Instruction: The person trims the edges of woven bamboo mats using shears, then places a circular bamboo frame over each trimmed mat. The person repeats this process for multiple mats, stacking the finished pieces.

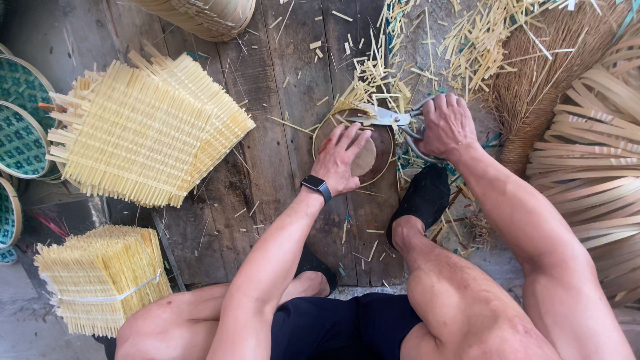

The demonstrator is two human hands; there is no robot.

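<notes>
A: Where is the round woven bamboo disc with its pale hoop rim [383,143] lying?

B: It is lying flat on the dark wooden boards [267,153], under the left hand [340,160], whose fingers are pressing spread and released on its centre.

A: And the right hand [447,125]?

B: Its fingers are clenching around the metal shears [393,119], whose blades are meeting the disc's far rim.

Trimming a round woven piece on a plank floor

The left hand [340,160] presses flat on the round woven piece [373,157]; the right hand [447,125] grips shears [390,119] at its rim, beside stacked bamboo mats [143,130].
</notes>
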